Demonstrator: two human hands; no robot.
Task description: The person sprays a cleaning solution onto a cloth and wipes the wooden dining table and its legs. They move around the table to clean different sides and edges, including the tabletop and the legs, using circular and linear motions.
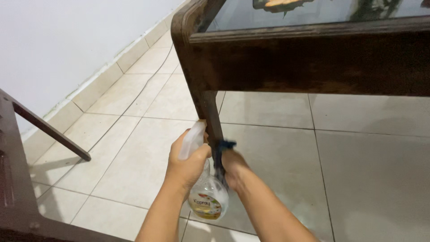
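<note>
Gripped in the left hand [187, 163], a spray bottle [207, 192] could be dropped while the right hand [233, 168] presses a blue cloth [222, 148] against the table leg [210, 116].

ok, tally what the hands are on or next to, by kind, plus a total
Spray bottle, clear, in left hand: 1
Blue cloth, under right hand, on the leg: 1
Dark wooden table leg: 1
Total: 3
</note>
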